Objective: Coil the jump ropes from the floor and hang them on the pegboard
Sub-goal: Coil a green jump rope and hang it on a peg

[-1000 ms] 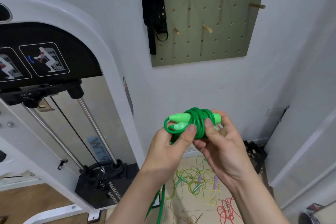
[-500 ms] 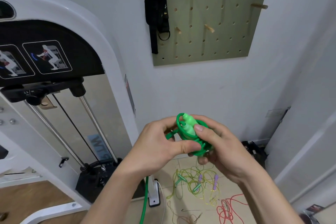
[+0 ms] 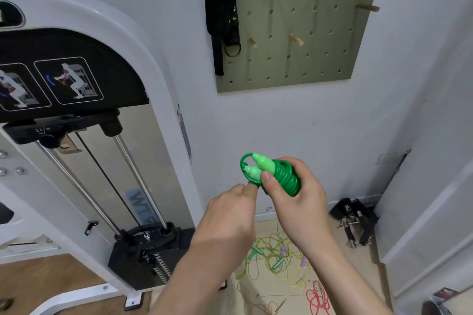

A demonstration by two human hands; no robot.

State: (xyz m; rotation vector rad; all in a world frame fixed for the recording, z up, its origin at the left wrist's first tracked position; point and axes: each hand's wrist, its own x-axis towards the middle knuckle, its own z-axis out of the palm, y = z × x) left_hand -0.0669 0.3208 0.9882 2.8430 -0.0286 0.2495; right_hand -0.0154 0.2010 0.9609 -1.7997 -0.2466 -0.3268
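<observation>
Green plastic jump rope (image 3: 285,180), wound into a tight bundle: where is it?
— Held up in front of the white wall, below the olive-green pegboard (image 3: 320,64). The person's right hand (image 3: 299,202) clasps it, with fingers wrapped round the coils and the thumb laid across the front.
And its pale green handles (image 3: 259,165)?
— Both stick out of the bundle to the left, side by side, with a small loop of rope curving round them.
The left hand (image 3: 230,215)?
— A fingertip touches that loop from below. The hand is seen from the back, so it cannot be told whether it pinches the rope.
What else shows?
— Black straps (image 3: 222,20) hang at the board's left edge. On the floor lie tangled thin yellow-green ropes (image 3: 276,256), with a red rope (image 3: 317,299) near them. A white cable machine (image 3: 153,79) stands to the left.
</observation>
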